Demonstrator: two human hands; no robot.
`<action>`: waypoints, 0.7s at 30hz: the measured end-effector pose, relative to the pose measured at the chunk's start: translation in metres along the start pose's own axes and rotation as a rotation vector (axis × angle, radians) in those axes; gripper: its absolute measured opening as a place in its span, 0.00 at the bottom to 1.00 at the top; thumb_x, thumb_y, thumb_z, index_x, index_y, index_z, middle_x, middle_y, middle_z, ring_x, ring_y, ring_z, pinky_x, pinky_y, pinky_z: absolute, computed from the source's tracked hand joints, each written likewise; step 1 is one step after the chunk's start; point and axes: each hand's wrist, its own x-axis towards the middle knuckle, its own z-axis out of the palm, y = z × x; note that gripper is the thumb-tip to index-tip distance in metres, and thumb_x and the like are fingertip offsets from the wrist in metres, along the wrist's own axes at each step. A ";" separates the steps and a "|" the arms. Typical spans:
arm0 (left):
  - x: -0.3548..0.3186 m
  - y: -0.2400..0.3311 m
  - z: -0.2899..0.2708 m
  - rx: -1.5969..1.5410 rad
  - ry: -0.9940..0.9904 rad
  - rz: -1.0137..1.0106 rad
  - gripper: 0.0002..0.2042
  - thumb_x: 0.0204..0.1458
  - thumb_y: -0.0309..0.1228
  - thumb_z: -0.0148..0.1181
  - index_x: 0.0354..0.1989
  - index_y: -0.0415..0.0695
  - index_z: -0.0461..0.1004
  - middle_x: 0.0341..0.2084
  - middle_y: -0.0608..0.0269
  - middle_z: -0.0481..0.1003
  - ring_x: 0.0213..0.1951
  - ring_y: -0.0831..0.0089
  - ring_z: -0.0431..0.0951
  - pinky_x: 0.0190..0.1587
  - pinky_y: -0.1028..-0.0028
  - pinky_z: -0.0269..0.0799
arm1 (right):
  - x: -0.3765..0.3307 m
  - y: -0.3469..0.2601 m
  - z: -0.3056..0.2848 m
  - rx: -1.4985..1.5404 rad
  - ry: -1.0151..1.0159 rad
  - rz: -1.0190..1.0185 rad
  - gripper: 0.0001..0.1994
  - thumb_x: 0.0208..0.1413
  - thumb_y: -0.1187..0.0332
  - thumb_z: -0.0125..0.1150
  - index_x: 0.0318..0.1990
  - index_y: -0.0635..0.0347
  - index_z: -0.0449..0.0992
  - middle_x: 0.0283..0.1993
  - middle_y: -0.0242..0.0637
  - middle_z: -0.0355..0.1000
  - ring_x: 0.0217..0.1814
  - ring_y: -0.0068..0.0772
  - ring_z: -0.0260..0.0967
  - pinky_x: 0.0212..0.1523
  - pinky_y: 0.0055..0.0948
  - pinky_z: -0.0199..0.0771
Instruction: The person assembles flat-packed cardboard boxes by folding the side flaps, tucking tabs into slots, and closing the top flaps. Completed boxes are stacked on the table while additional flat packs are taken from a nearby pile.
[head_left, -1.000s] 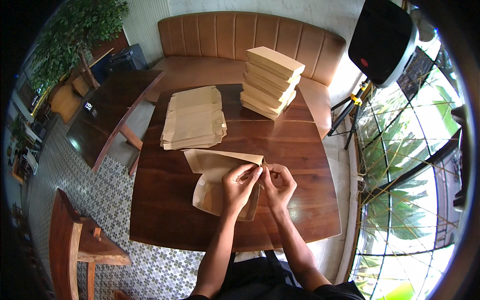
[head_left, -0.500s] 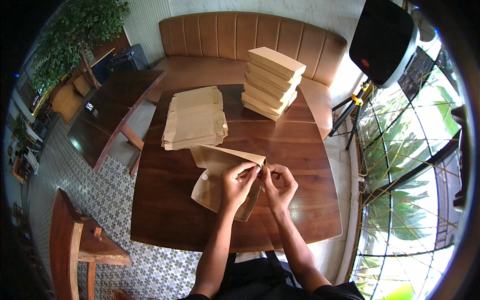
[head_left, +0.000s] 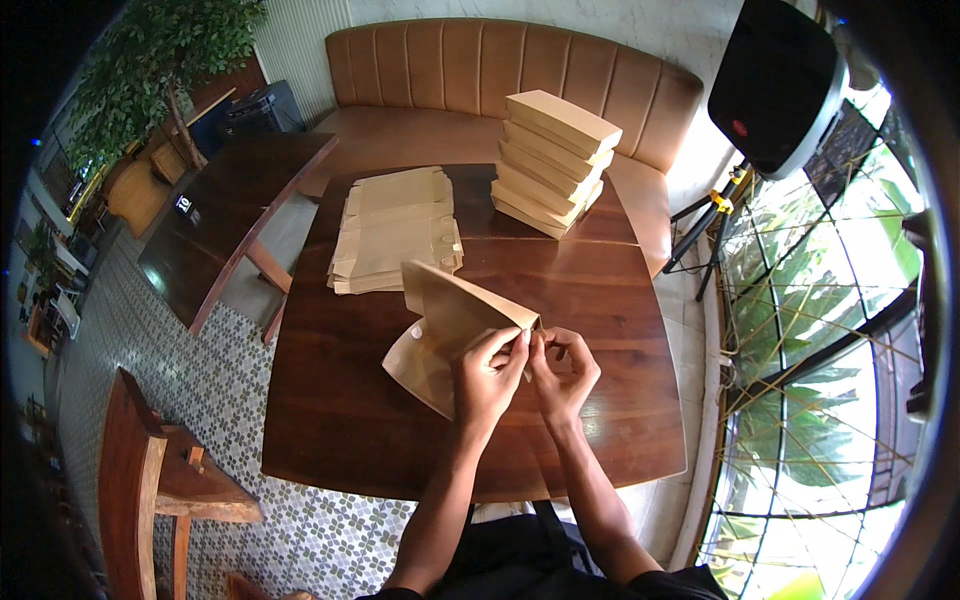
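part-folded box [head_left: 450,305]: plain brown card, matt and smooth, with crisp folds. located over the near half of the bench [head_left: 610,280], close to its middle; one long panel stands raised and tilted, the shallow tray part open below it. a small pale disc marks the inside of a tray corner. whether the base sits fully on the bench cannot be told.

left grip [head_left: 487,375]: thumb and forefinger pressed together, pinching the right-hand corner of the raised panel. right grip [head_left: 565,375]: thumb and forefinger closed on the same corner, fingertips just beside the left ones; the other fingers curl inward.

bench: dark reddish wood, glossy, grain visible, a seam across the far part. flat card blanks [head_left: 395,225]: layered far left, edges notched. stacked boxes [head_left: 565,120]: oblong, brown card, unevenly piled far right.
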 end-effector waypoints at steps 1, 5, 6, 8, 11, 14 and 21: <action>-0.001 0.000 0.001 0.009 0.013 0.017 0.07 0.62 0.21 0.64 0.45 0.30 0.82 0.35 0.55 0.82 0.37 0.75 0.84 0.36 0.75 0.87 | 0.000 0.001 0.000 0.014 -0.009 -0.026 0.06 0.54 0.77 0.74 0.38 0.63 0.83 0.38 0.35 0.83 0.38 0.23 0.79 0.42 0.25 0.78; -0.004 -0.001 0.000 -0.027 0.046 0.010 0.07 0.61 0.19 0.64 0.46 0.30 0.82 0.35 0.54 0.82 0.36 0.75 0.84 0.36 0.74 0.88 | 0.001 0.004 -0.002 0.019 -0.039 -0.082 0.06 0.53 0.78 0.75 0.38 0.63 0.84 0.40 0.38 0.83 0.41 0.28 0.80 0.45 0.28 0.79; -0.004 -0.001 0.000 -0.046 0.052 -0.002 0.07 0.61 0.19 0.64 0.46 0.30 0.82 0.35 0.54 0.82 0.36 0.76 0.84 0.36 0.74 0.88 | 0.001 0.005 -0.003 0.020 -0.045 -0.091 0.06 0.53 0.78 0.75 0.38 0.63 0.85 0.40 0.38 0.83 0.42 0.29 0.80 0.46 0.28 0.79; -0.005 -0.002 -0.002 -0.043 0.034 -0.029 0.08 0.61 0.18 0.64 0.47 0.31 0.82 0.39 0.54 0.83 0.40 0.75 0.84 0.41 0.75 0.87 | 0.000 0.005 -0.002 0.075 -0.053 -0.067 0.06 0.54 0.78 0.75 0.38 0.64 0.85 0.40 0.39 0.83 0.43 0.30 0.80 0.47 0.29 0.79; -0.005 -0.003 -0.003 -0.033 0.022 -0.007 0.08 0.60 0.17 0.65 0.47 0.30 0.82 0.37 0.55 0.83 0.38 0.75 0.84 0.40 0.75 0.87 | -0.002 0.005 -0.001 0.125 -0.054 -0.031 0.06 0.54 0.78 0.75 0.39 0.66 0.85 0.40 0.41 0.83 0.44 0.30 0.80 0.48 0.29 0.78; -0.005 -0.003 -0.004 0.000 0.016 0.039 0.08 0.58 0.16 0.65 0.46 0.30 0.82 0.35 0.55 0.82 0.36 0.75 0.84 0.38 0.75 0.88 | -0.002 0.006 -0.001 0.201 -0.070 0.014 0.05 0.57 0.76 0.74 0.39 0.67 0.84 0.41 0.39 0.81 0.43 0.27 0.77 0.47 0.27 0.75; -0.007 -0.008 -0.004 0.093 0.008 0.093 0.09 0.58 0.17 0.66 0.46 0.31 0.82 0.34 0.54 0.82 0.34 0.74 0.85 0.37 0.75 0.86 | -0.004 0.007 0.000 0.138 -0.029 -0.017 0.05 0.57 0.76 0.74 0.39 0.66 0.84 0.40 0.36 0.81 0.42 0.25 0.74 0.45 0.25 0.72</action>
